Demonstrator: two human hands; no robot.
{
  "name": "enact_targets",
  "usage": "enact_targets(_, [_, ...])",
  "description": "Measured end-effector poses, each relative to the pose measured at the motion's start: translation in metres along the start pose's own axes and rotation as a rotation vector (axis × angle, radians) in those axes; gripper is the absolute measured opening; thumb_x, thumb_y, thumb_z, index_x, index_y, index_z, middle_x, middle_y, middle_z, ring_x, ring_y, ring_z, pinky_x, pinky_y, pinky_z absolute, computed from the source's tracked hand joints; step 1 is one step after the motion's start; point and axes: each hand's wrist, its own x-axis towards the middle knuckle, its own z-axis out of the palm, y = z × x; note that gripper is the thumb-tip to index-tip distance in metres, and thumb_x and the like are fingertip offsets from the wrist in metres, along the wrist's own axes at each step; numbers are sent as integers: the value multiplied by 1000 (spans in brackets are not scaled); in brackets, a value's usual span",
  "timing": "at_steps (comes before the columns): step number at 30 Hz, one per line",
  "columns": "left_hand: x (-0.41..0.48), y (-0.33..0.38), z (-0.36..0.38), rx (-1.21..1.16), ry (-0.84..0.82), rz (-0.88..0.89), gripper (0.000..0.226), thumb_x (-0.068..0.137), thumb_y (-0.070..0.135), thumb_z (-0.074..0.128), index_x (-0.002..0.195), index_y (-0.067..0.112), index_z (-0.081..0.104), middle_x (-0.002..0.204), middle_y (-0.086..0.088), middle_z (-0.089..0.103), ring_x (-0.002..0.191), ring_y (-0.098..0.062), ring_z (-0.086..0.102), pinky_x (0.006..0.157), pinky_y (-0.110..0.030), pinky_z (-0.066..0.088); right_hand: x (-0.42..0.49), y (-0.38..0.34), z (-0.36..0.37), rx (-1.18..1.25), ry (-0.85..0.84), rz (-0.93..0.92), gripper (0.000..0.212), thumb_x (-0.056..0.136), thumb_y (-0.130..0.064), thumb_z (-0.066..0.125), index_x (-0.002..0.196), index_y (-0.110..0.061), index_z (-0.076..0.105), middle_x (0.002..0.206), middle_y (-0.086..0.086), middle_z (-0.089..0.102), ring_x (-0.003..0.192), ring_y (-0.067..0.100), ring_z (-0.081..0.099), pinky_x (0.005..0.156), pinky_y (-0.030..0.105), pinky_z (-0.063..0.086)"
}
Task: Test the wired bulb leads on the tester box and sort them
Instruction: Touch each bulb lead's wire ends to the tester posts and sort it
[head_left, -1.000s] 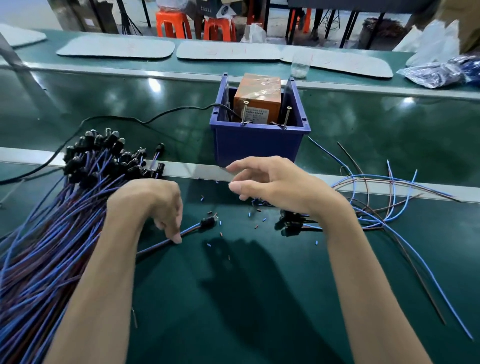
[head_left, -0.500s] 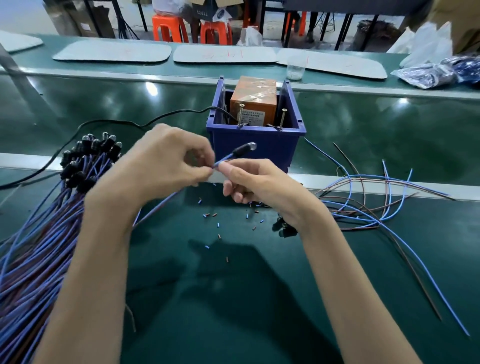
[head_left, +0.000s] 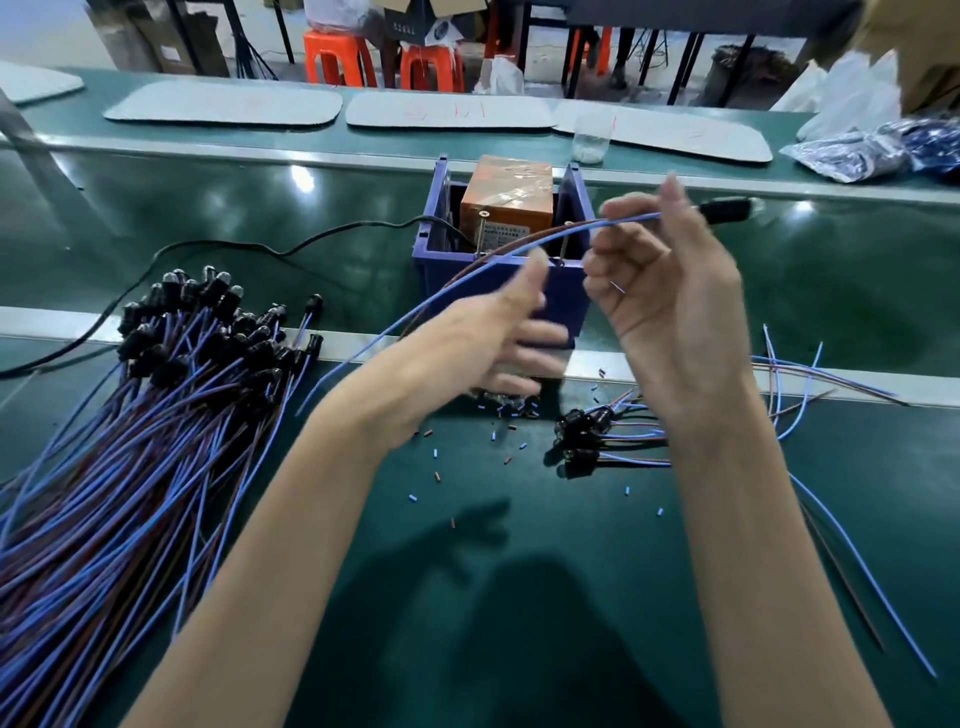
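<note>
My right hand is raised to the right of the tester box, pinching one bulb lead just behind its black bulb. The blue and brown wires arc left and down across the blue bin that holds the orange tester box. Two upright screws stand at the bin's front. My left hand is blurred in front of the bin, fingers loose; the lead runs past its thumb. A big bundle of leads lies on the left, a small pile of leads lies under my right wrist.
Cut insulation bits dot the green bench. Loose blue and brown wires spread at the right. A black cable runs left from the bin. Behind it stand a clear cup, white mats and plastic bags.
My left hand picked one lead off the bench and raised it. My right hand took it and carried the bulb end up and to the right; my left hand let go and opened.
</note>
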Motion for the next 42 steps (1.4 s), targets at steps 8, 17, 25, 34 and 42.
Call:
enact_targets(8, [2, 9, -8, -1409, 395, 281, 47, 104, 38, 29, 82, 7, 56, 64, -6, 63, 61, -19, 66, 66, -28, 56, -2, -14, -8, 18, 37, -26, 47, 100, -28, 39, 61, -14, 60, 66, -1, 50, 60, 11, 40, 57, 22, 40])
enact_targets(17, [2, 1, -24, -1502, 586, 256, 47, 106, 33, 23, 68, 15, 43, 43, 5, 26, 31, -9, 20, 34, -16, 20, 0, -15, -7, 417, 95, 93, 23, 93, -26, 41, 74, -14, 44, 54, -3, 30, 45, 7, 21, 42, 17, 25])
enact_targets(25, [5, -3, -23, -1240, 523, 280, 40, 106, 27, 26, 73, 15, 45, 44, 7, 23, 32, -7, 16, 33, -18, 15, -1, -3, -4, 722, 300, 10, 55, 91, -70, 26, 78, -16, 30, 62, 3, 35, 44, 12, 21, 39, 22, 15])
enact_targets(34, [10, -9, -32, -1260, 745, 279, 43, 104, 43, 22, 78, 18, 46, 47, 6, 32, 34, -7, 22, 35, -18, 19, 2, -3, 3, 317, 221, 84, 34, 102, -34, 37, 72, -19, 44, 55, -6, 37, 44, 5, 25, 39, 16, 20])
enact_targets(42, [9, -6, -32, -945, 622, 355, 38, 106, 30, 30, 77, 18, 52, 47, 10, 22, 38, -4, 14, 37, -17, 12, -1, -10, -1, 70, 238, 78, 35, 97, -24, 47, 64, -20, 35, 53, -7, 27, 43, 6, 16, 38, 18, 15])
